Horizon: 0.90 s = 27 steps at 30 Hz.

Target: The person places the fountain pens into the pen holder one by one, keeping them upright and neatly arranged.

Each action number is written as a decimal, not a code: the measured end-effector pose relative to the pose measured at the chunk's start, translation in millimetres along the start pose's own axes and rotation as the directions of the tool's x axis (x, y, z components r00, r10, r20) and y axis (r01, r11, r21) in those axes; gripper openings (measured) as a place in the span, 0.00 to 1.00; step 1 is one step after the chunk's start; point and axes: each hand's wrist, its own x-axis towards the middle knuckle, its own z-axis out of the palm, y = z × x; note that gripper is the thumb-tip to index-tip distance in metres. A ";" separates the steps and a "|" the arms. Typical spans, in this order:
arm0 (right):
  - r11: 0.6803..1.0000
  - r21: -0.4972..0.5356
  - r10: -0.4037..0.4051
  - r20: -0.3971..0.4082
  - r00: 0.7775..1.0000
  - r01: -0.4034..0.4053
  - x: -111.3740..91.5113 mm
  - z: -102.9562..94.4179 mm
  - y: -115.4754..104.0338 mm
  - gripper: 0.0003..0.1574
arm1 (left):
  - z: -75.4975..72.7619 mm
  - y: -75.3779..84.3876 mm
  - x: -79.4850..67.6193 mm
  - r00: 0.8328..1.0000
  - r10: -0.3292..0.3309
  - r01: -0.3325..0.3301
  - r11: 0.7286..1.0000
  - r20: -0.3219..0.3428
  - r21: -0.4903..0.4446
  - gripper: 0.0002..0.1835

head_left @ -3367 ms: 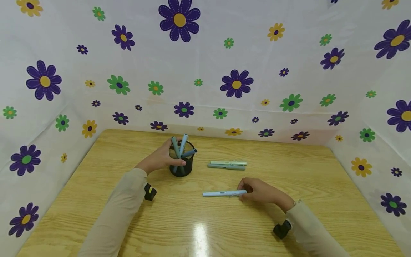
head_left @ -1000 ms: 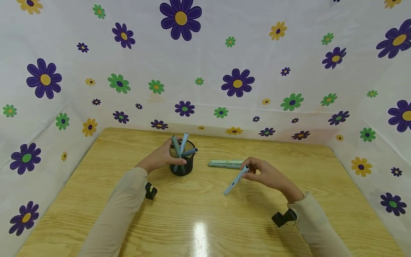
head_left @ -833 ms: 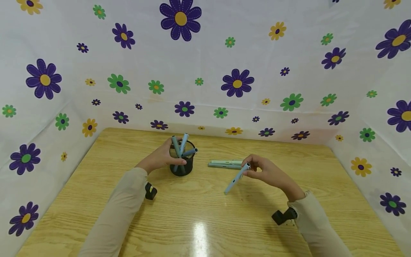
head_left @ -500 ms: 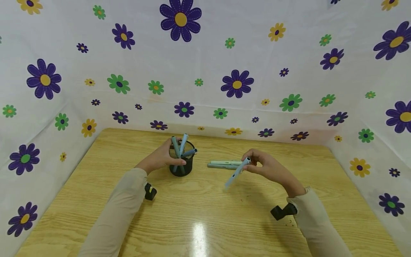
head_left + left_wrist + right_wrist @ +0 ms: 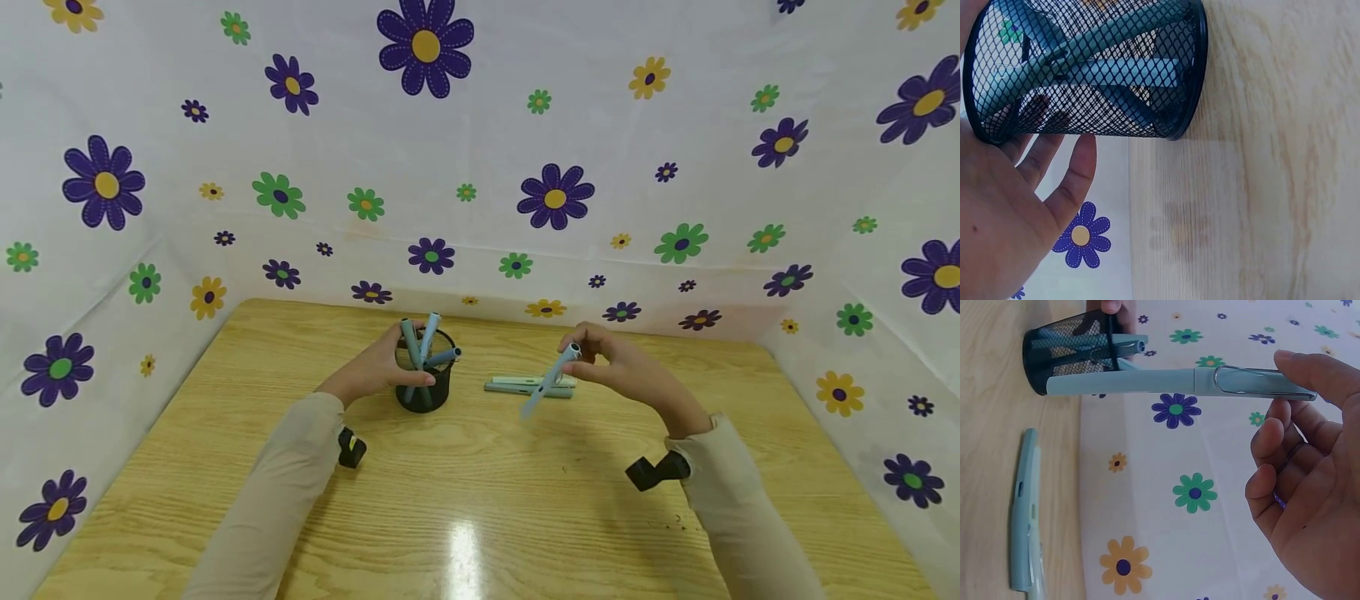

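Observation:
A black mesh pen holder stands upright on the table with several pens in it, among them a light blue pen. My left hand grips the holder from the left, thumb in front and fingers around the back. Between thumb and fingertips, my right hand pinches a pale blue pen by its capped, clip end. This pen hangs tilted above the table, its other end pointing down and left. Partly behind it in the head view lie a dark green pen and a light green pen, side by side.
The wooden table is enclosed by a white cloth printed with flowers at the back and sides. A black wrist camera sits at each cuff. Small dark specks lie near the right forearm.
My right hand has picked up the pale blue pen from the table, tilted it, and carried it upward and toward the back. My left hand has stayed on the pen holder.

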 end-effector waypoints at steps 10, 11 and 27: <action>1.000 -0.016 -0.002 0.016 1.000 0.002 20.5 -5.2 -14.1 0.11 | -0.2 0.3 1.2 1.000 0.008 -0.008 1.000 0.005 0.005 0.54; 1.000 -0.026 0.004 0.017 1.000 -0.003 23.1 -5.1 -15.8 0.11 | -0.2 0.2 1.3 1.000 0.009 -0.009 1.000 0.005 0.006 0.54; 0.998 -0.042 -0.034 0.024 0.999 0.035 62.0 2.8 -43.1 0.12 | -0.8 -1.4 0.5 1.000 0.007 -0.008 1.000 0.003 0.022 0.53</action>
